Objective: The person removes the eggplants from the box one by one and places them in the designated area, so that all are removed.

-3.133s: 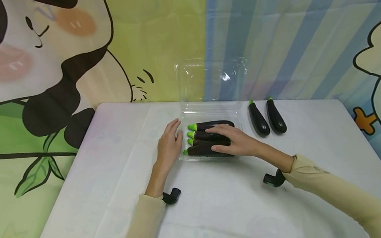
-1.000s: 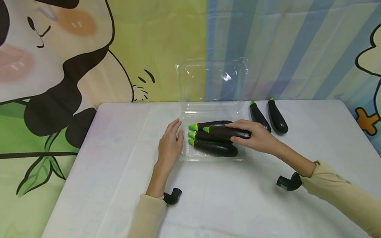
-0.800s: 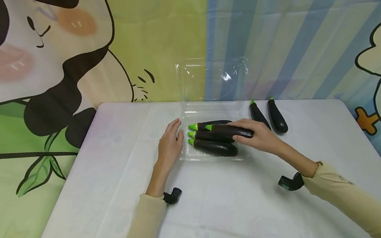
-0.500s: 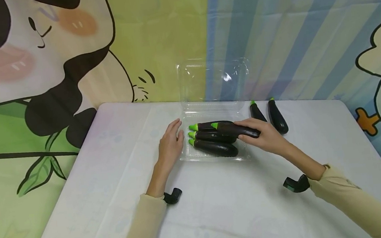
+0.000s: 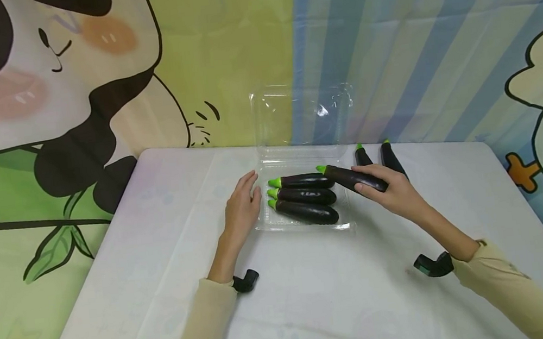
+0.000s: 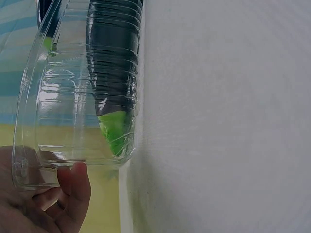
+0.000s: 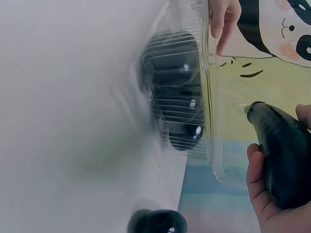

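Up front, beige sleeves [image 5: 200, 323] and black wrist cameras [image 5: 246, 281]. Just past those, a left hand [image 5: 242, 208] by the left end of a clear plastic tray [image 5: 302, 229], with fingers loose and fairly straight, probably there to stop something so light from sliding. On the other side, a right hand [image 5: 396, 190] with fingers wrapped round the fat end of a held eggplant [image 5: 351, 177], stem up and toward the tray, likely just the easiest bit to grab. Inside the tray, three eggplants [image 5: 307, 211] side by side, stems left, maybe for a neat fit. Further back, a raised lid [image 5: 273, 117], plus two loose eggplants [image 5: 390, 158] partly behind the right hand. Underneath, a white, lightly creased tabletop [image 5: 89, 263]. Beyond that, a cartoon backdrop [image 5: 234, 42] with panda, stripes and white bird.
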The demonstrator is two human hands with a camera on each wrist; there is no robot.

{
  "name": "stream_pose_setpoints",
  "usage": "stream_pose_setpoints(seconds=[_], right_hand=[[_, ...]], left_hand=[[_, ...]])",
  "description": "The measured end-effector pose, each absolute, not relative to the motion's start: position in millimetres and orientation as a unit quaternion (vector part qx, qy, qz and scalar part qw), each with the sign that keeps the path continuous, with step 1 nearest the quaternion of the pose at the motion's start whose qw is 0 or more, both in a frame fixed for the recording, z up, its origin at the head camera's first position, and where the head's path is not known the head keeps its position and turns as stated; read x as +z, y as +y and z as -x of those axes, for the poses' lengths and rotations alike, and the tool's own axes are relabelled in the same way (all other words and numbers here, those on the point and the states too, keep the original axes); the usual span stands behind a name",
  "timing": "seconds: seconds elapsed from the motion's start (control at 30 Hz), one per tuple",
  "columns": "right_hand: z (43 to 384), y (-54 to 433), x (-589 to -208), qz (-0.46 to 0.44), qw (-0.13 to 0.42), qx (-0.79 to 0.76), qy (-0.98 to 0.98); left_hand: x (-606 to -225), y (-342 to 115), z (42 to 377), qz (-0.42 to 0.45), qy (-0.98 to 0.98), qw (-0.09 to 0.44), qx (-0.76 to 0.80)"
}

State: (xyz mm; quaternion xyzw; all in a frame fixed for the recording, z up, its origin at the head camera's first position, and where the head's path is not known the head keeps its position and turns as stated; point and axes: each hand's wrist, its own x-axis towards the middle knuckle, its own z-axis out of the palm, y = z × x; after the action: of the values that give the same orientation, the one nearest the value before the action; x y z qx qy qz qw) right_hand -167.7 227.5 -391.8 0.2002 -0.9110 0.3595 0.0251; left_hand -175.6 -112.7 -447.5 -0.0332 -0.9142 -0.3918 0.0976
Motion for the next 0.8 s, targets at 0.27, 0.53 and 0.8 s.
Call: stream_pose_setpoints(seconds=[0.27,0.53,0.8], right_hand=[[163,241,-393,-0.184,0.061,0.365,-0.911],[166,255,-397,-0.188,0.119,0.358,-0.907],[164,269,-397,-0.142,0.130,0.348,-0.917]], left_hand=[[-448,-113,175,0.035,-0.914,0.099,-0.392],[-449,-113,176,0.027,-0.914,0.093,-0.393],[-449,-113,176,0.030,-0.913,0.095,-0.396]])
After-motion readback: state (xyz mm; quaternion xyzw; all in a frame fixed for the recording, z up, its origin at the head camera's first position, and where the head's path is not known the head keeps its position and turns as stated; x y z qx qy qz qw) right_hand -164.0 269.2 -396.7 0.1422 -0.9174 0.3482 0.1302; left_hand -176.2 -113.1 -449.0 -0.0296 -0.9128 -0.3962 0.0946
